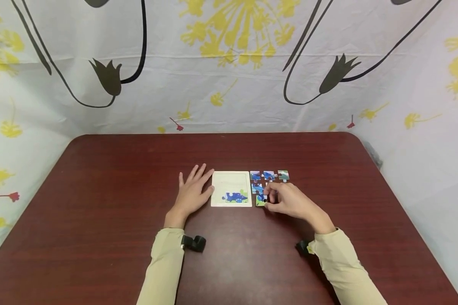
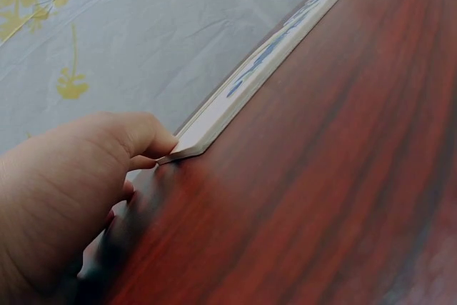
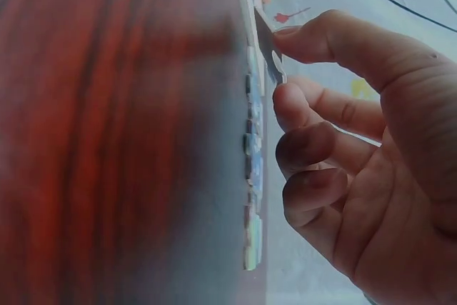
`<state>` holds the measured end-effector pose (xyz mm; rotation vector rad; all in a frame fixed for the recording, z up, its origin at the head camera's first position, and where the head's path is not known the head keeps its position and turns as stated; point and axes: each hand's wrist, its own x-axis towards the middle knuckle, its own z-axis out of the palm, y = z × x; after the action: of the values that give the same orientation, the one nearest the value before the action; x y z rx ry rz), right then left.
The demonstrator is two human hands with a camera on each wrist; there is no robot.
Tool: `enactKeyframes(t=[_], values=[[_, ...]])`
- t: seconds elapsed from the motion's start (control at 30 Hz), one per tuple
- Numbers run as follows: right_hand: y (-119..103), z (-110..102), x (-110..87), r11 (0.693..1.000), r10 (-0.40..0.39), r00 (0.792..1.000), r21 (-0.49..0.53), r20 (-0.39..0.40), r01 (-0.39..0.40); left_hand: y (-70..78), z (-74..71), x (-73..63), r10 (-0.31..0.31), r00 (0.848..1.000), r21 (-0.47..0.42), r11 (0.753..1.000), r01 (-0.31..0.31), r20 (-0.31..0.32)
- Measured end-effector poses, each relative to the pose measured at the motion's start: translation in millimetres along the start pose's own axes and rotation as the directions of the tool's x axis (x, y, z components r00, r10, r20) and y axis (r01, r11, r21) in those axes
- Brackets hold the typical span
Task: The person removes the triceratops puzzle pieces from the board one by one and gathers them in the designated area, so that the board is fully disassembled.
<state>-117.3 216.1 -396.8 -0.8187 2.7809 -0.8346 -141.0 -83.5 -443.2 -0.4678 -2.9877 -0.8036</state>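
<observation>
A pale square puzzle board (image 1: 230, 180) lies on the table, with joined blue and green pieces (image 1: 235, 197) along its lower right. My left hand (image 1: 191, 197) rests at the board's left side, fingers spread and straight; its thumb (image 2: 153, 135) touches the board's edge in the left wrist view. Between thumb and forefinger, my right hand (image 1: 290, 201) pinches a puzzle piece (image 1: 261, 199) of blue and green, just right of the board. The right wrist view shows this piece (image 3: 270, 48) tilted, raised above the others, with the remaining fingers curled.
Loose puzzle pieces (image 1: 269, 175) lie in rows right of the board, some partly hidden under my right hand. The dark red-brown table (image 1: 118, 203) reaches back to a white curtain (image 1: 229, 97) with flower prints.
</observation>
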Motion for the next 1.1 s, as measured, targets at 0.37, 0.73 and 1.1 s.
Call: enactKeyframes(t=[0.37, 0.73, 1.1], values=[[-1.6, 13.3, -0.7, 1.000, 0.006, 0.999, 0.002, 0.050, -0.006, -5.9, 1.9, -11.5, -0.010, 1.000, -0.024, 1.000, 0.010, 0.001], [-2.2, 13.5, 0.6, 1.000, 0.028, 0.998, -0.012, 0.058, -0.027, -2.9, 0.6, -8.8, 0.003, 1.000, -0.021, 1.000, -0.003, -0.017], [-1.5, 9.5, 1.0, 0.999, 0.043, 0.998, -0.029, 0.042, -0.041, -1.7, 2.2, -1.6, 0.016, 1.000, -0.024, 1.000, -0.017, -0.018]])
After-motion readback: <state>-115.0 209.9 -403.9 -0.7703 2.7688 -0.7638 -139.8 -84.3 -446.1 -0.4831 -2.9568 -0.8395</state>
